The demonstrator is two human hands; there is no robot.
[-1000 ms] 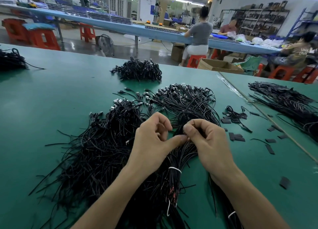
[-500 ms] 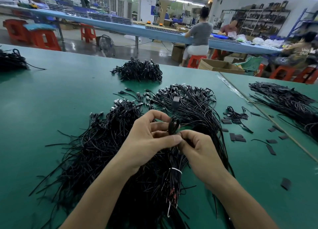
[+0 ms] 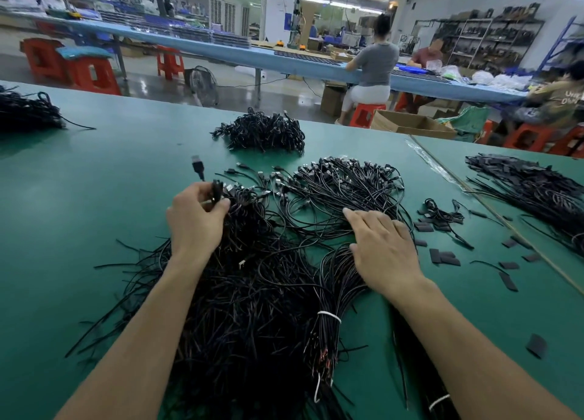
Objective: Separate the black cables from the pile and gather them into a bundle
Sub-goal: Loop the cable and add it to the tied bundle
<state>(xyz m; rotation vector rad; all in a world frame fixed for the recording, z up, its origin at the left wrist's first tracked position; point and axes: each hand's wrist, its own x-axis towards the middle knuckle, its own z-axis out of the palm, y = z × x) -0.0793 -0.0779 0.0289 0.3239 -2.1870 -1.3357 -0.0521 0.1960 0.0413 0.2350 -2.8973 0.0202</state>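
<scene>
Left hand (image 3: 194, 223): raised just above the pile, fingers and thumb curled round a small bunch of black cables (image 3: 216, 192). One USB plug (image 3: 197, 166) on its lead stands up above the fingers.

Right hand (image 3: 384, 249): palm down, fingers straight and slightly spread, lying flat on the near edge of the fanned cables (image 3: 341, 185). It grasps nothing.

Loose pile (image 3: 240, 309): a large dark tangle of black cables under and between both forearms, with cut ends straggling out to the left over the green table (image 3: 79, 198).

Tied bundle (image 3: 331, 280): lies between the forearms, just beside the right wrist, bound by a white tie (image 3: 329, 317). Its bare wire ends point toward the camera and its upper part runs under the right hand. A second white tie (image 3: 439, 401) shows at the bottom edge, under the right forearm.

Right of the right hand: flat black strips (image 3: 444, 258) scattered on the table, and a small coiled cable (image 3: 442, 212) among them.

Farther out: a compact heap of cables (image 3: 262, 132) beyond the fanned ones, another heap (image 3: 25, 113) at the far left edge, and a long heap (image 3: 534, 192) on the adjoining table to the right.

Background: people sit on red stools (image 3: 91, 75) at a long blue bench (image 3: 252, 57).
</scene>
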